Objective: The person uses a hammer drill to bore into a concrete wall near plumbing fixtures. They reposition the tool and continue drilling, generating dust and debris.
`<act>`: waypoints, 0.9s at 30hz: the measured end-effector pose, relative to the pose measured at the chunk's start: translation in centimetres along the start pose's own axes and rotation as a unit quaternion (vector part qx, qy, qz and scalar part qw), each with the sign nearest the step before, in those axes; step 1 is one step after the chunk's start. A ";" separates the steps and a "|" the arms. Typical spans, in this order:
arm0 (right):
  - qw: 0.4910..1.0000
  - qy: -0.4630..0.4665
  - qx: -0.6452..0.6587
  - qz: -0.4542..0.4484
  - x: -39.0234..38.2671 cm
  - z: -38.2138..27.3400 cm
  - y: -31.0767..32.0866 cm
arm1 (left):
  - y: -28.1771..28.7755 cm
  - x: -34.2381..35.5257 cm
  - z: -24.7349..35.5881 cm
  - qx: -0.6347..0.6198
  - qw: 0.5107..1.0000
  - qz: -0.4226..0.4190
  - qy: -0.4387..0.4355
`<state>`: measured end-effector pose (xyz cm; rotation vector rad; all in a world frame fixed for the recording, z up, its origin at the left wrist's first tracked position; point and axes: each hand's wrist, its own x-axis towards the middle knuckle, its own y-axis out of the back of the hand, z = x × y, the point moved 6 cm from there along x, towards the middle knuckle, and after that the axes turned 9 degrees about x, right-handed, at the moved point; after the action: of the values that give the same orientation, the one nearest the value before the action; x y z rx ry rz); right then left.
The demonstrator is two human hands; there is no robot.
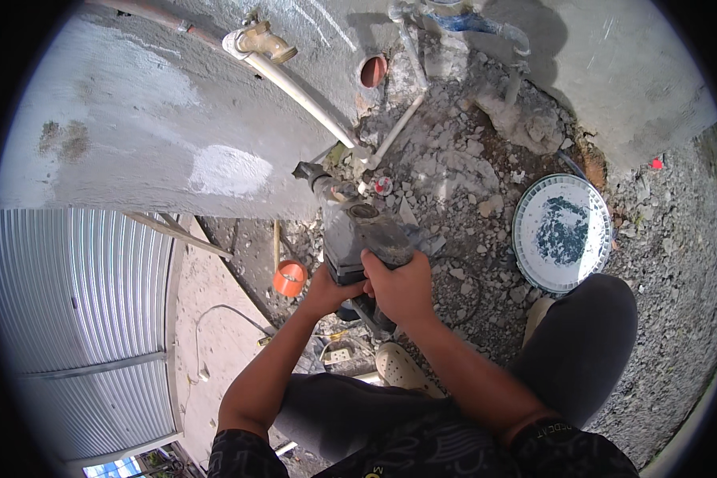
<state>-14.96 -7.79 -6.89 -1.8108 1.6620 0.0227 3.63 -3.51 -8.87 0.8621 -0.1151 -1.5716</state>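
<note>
Corrugated metal sheeting (80, 319) fills the left edge of the view, below a rough grey rendered wall (175, 119). A white pipe (303, 99) runs diagonally down the wall from a brass tap (267, 41) near the top edge toward the foot of the wall. An orange pipe cap (290, 279) lies on the ground just left of the hands.

The left hand (327, 288) is closed around the rear of a dusty grey rotary hammer drill (358, 239), on its left side. The right hand (401, 287) is clenched around the same tool's rear grip, touching the left hand. The drill sits at the centre of the view, above the rubble at the foot of the wall. Its long axis runs from the hands at lower right up and to the left; the nose (311, 172) points toward the wall's lower edge, near where the white pipe reaches the ground. Whether the bit touches the wall cannot be determined.

Broken concrete rubble (470, 159) covers the ground right of the drill. A round white perforated drain cover (562, 233) lies flat on the gravel at the right, just above the person's dark-clad knee (589, 334). A red-rimmed pipe opening (373, 70) shows in the wall near the top edge.
</note>
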 end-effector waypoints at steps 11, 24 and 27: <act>0.975 -0.085 0.203 0.021 0.2 0.6 4.2 | -1.3 -0.1 2.4 0.093 0.994 -0.010 0.052; 0.960 -0.080 0.269 -0.003 -4.5 -0.1 3.1 | 0.3 -5.3 6.5 0.173 0.983 0.006 0.068; 0.960 -0.106 0.260 0.018 -3.8 0.3 3.2 | 0.9 -4.8 5.8 0.235 0.966 0.024 0.106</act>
<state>-18.41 -4.25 -6.89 -1.3304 1.3868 -0.1822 0.72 -1.74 -2.06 1.3823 -0.3642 -1.4154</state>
